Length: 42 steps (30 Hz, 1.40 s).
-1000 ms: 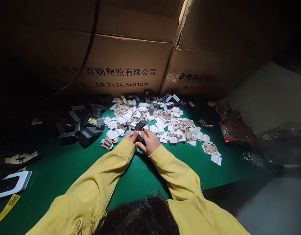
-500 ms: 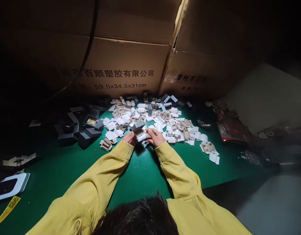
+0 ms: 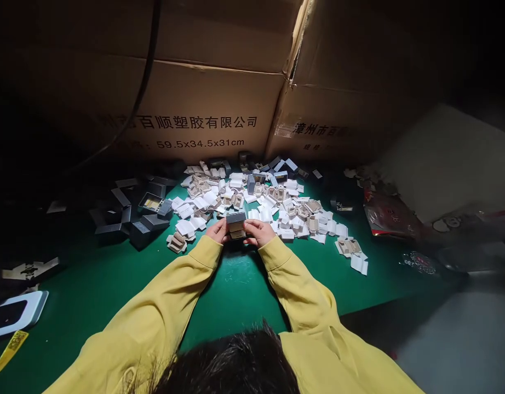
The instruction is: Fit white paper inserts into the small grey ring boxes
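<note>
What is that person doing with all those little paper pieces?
A person in yellow sleeves holds a small grey box between the left hand and right hand, just above the green table. It looks open, with a tan insert showing. Beyond it lies a pile of white and tan folded pieces, dark boxes sit to the left, and big cardboard cartons stand behind.

The green surface (image 3: 236,279) lies bare from the near edge up to the left hand (image 3: 218,231) and right hand (image 3: 258,232), which close on a small grey box (image 3: 236,225) and block the middle. Just beyond them a spread heap of white and tan card inserts (image 3: 285,210) covers the surface, with dark grey boxes (image 3: 141,221) clustered to its left. Large cardboard cartons (image 3: 203,98) wall off the back, and a red packet (image 3: 390,216) lies far right.
</note>
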Motion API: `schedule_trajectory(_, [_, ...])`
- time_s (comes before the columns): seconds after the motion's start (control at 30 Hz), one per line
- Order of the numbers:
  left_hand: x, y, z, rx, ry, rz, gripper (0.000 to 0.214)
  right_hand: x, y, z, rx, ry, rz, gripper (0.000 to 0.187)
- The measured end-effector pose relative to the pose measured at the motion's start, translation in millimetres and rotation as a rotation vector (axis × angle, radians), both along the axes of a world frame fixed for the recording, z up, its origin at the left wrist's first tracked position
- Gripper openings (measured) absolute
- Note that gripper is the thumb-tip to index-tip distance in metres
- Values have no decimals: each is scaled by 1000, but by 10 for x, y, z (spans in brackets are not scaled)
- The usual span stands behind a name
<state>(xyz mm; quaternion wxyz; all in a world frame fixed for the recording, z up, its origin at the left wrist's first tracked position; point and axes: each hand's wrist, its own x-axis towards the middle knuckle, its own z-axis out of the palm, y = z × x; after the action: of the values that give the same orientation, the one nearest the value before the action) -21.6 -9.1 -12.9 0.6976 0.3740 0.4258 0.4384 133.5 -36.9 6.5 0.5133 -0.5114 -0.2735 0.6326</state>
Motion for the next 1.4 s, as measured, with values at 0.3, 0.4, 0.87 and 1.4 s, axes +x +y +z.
schedule_trajectory(0.3, [71,-96,58,-27,56,29,59,26,139,-243,38,-171,33,37])
schedule_trajectory(0.4, [82,-73,39,-46,51,79,54,36,141,-234,52,-186,77,35])
schedule_trajectory(0.87, [52,-40,-40,-61,84,73,52,-3,131,-326,40,-323,50,27])
schedule_trajectory(1.4, [44,-86,11,45,-97,-135,88,76,139,-303,406,-727,-15,21])
